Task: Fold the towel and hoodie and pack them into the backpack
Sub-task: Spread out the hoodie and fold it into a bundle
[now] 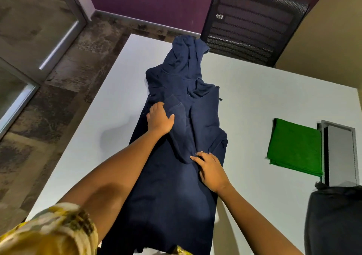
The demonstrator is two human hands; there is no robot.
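Observation:
A navy hoodie (168, 192) lies lengthwise down the middle of the white table (264, 98), hood at the far end, both sleeves folded in over its body. My left hand (159, 118) rests flat on the hoodie's left side beside the folded sleeve cuff. My right hand (210, 170) presses with straight fingers on the cloth at the lower end of the folded sleeve. A folded green towel (295, 147) lies to the right on the table. The black backpack (333, 219) stands at the table's near right corner, partly cut off.
A black mesh chair (252, 21) stands behind the table's far edge. A grey-framed cable hatch (340, 153) is set into the table right of the towel. The floor drops away left of the table, with a glass partition (39, 39) beyond.

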